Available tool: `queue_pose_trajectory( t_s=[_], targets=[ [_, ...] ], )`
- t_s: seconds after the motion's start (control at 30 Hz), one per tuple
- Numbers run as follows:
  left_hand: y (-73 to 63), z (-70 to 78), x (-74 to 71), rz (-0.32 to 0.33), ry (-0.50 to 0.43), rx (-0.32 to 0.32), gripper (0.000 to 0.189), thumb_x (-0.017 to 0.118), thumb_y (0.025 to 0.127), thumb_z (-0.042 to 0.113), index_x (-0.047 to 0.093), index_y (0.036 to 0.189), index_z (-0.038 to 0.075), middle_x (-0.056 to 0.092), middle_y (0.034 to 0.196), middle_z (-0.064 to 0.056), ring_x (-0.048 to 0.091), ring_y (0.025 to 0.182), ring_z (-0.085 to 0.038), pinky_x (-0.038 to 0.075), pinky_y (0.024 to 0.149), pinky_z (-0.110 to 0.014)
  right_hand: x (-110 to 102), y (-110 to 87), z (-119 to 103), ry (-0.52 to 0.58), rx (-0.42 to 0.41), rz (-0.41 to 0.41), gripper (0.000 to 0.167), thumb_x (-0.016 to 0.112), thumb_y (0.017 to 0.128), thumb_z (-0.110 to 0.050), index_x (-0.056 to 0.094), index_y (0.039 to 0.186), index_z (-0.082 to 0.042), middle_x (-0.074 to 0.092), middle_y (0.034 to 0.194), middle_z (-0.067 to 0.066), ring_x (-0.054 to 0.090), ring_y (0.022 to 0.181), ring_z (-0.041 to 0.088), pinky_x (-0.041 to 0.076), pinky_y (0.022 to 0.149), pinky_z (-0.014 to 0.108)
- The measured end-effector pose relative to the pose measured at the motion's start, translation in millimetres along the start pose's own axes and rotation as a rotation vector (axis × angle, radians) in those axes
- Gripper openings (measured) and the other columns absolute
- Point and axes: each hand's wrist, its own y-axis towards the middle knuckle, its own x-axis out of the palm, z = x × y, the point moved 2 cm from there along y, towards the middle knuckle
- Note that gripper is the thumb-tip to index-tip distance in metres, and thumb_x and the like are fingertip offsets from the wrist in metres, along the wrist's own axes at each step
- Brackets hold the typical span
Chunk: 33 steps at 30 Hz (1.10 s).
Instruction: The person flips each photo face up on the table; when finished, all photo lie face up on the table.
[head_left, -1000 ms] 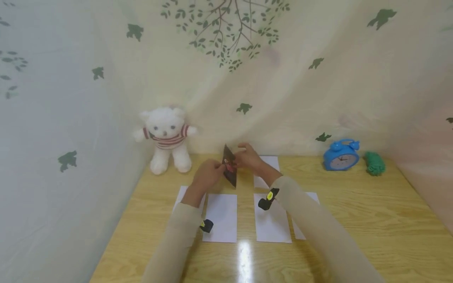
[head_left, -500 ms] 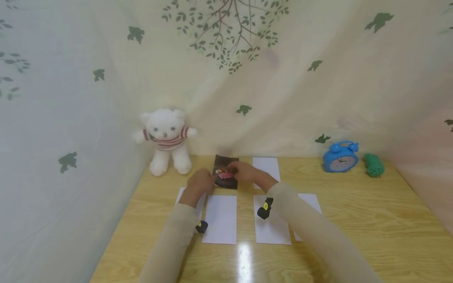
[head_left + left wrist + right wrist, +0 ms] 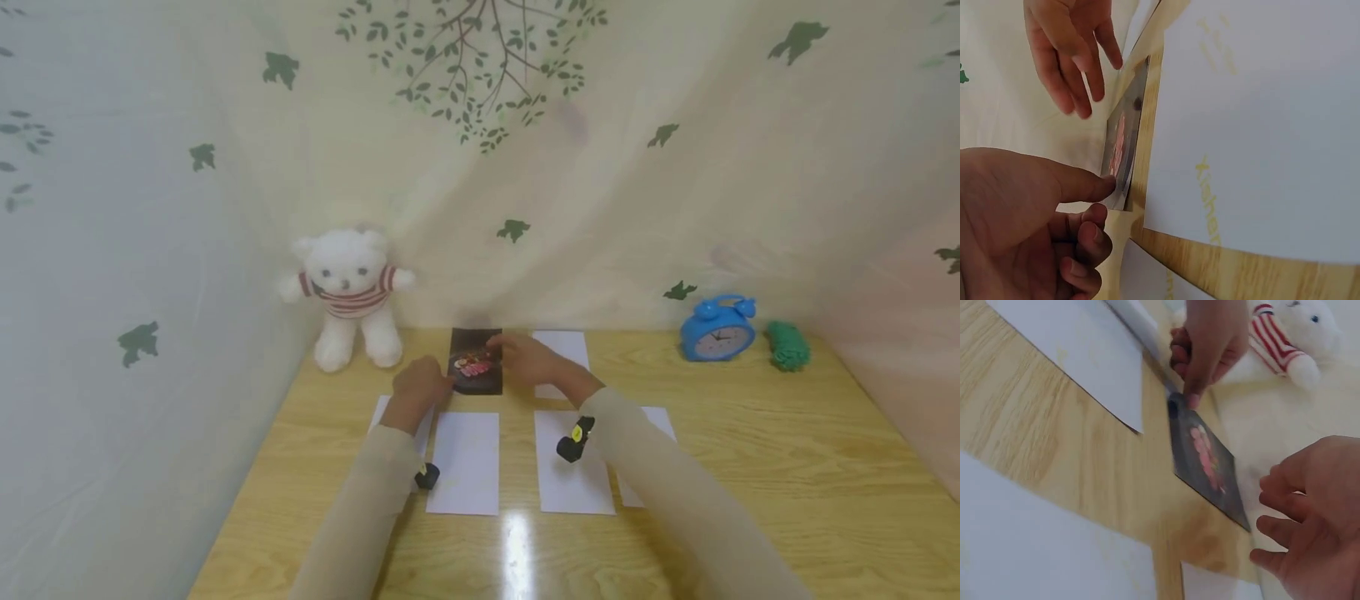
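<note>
A dark photo print (image 3: 475, 367) with a pink and red food picture lies face up at the back of the wooden table. My left hand (image 3: 422, 385) is at its near left corner. In the left wrist view, that hand (image 3: 1035, 219) has its thumb on the print's end and its fingers curled below. From the right wrist view, the thumb of the left hand (image 3: 1213, 347) meets the corner of the print (image 3: 1204, 453). My right hand (image 3: 531, 360) hovers at the print's right edge, fingers spread and apart from it, as the right wrist view of this hand (image 3: 1316, 519) shows.
White sheets lie in rows: one (image 3: 561, 346) behind my right wrist, others (image 3: 463, 462) (image 3: 566, 483) in front. A white teddy bear (image 3: 348, 292) sits at the back left. A blue alarm clock (image 3: 717, 329) and a green yarn bundle (image 3: 788, 346) stand at the back right.
The photo print has gone from upright between both hands to flat on the table. My right hand has let go of it and drawn slightly right; the left has lowered with its corner.
</note>
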Motion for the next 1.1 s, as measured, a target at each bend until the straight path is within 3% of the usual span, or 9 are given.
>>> queue_pose_trajectory(
  t_s=[0.17,0.27,0.43,0.6,0.73,0.83,0.93,1.0,1.1],
  targets=[
    [1.1,7.0,0.8,0.046,0.001,0.049,0.039,0.06,0.103,0.041,0.069,0.081,0.01,0.078,0.1,-0.013,0.073,0.085,-0.03,0.059,0.073,-0.048,-27.4,-19.8,21.2,0.274,-0.024,0.189,0.038,0.05,0.103,0.007,0.052,0.141,0.013,0.055,0.147,0.035,0.05,0.142,0.053,0.04,0.121,0.06],
    [2.7,15.8,1.5,0.076,-0.009,0.095,0.039,0.06,0.103,0.041,0.067,0.079,0.012,0.077,0.095,-0.011,0.072,0.081,-0.028,0.057,0.068,-0.046,-41.1,-30.5,38.8,0.316,-0.005,0.281,0.035,0.054,0.101,0.01,0.053,0.136,0.017,0.061,0.136,0.038,0.057,0.133,0.055,0.049,0.113,0.058],
    [0.3,40.1,4.8,0.105,-0.022,0.184,0.039,0.064,0.101,0.046,0.069,0.077,0.015,0.076,0.089,-0.006,0.068,0.075,-0.022,0.054,0.063,-0.042,-56.1,-44.6,70.4,0.317,0.193,0.341,0.037,0.057,0.103,0.001,0.055,0.138,0.011,0.063,0.133,0.034,0.063,0.124,0.047,0.057,0.096,0.041],
    [-8.8,70.3,11.5,0.08,-0.038,0.31,0.02,0.068,0.101,0.03,0.072,0.09,0.013,0.076,0.094,-0.003,0.068,0.083,-0.021,0.057,0.078,-0.042,-61.0,-53.3,101.9,0.369,0.396,0.366,0.039,0.055,0.104,-0.008,0.055,0.139,0.009,0.061,0.132,0.033,0.063,0.111,0.034,0.051,0.082,0.028],
    [-14.0,90.0,21.9,0.043,-0.066,0.411,0.017,0.07,0.1,0.023,0.075,0.108,0.009,0.075,0.107,-0.008,0.07,0.1,-0.025,0.057,0.093,-0.045,-58.8,-55.5,118.4,0.369,0.485,0.357,0.041,0.052,0.105,-0.012,0.054,0.14,0.01,0.06,0.135,0.031,0.061,0.112,0.032,0.051,0.087,0.03],
    [-13.4,102.1,30.2,0.032,-0.079,0.474,0.024,0.071,0.098,0.021,0.075,0.117,0.007,0.072,0.118,-0.011,0.069,0.113,-0.029,0.055,0.101,-0.044,-59.2,-54.0,121.7,0.359,0.496,0.333,0.041,0.05,0.105,-0.011,0.055,0.14,0.01,0.06,0.135,0.03,0.06,0.114,0.032,0.05,0.092,0.033],
    [-14.4,113.6,34.8,0.021,-0.079,0.513,0.026,0.073,0.096,0.017,0.075,0.119,0.006,0.069,0.121,-0.012,0.068,0.117,-0.031,0.054,0.105,-0.043,-61.3,-50.0,121.5,0.343,0.499,0.297,0.043,0.051,0.103,-0.01,0.055,0.141,0.01,0.058,0.14,0.031,0.057,0.122,0.036,0.05,0.101,0.04],
    [-15.1,120.2,38.4,0.004,-0.055,0.518,0.028,0.074,0.096,0.015,0.074,0.123,0.005,0.068,0.123,-0.012,0.067,0.118,-0.032,0.053,0.106,-0.042,-62.4,-48.1,121.5,0.337,0.512,0.274,0.046,0.051,0.101,-0.01,0.055,0.143,0.008,0.056,0.145,0.03,0.055,0.128,0.037,0.048,0.108,0.043],
    [-14.4,127.4,44.0,-0.008,0.056,0.528,0.026,0.074,0.097,0.016,0.074,0.121,0.006,0.067,0.125,-0.011,0.068,0.114,-0.032,0.056,0.101,-0.041,-63.3,-48.3,122.4,0.347,0.541,0.25,0.049,0.049,0.101,-0.011,0.053,0.148,0.004,0.051,0.152,0.027,0.049,0.136,0.038,0.043,0.117,0.048]
  ],
)
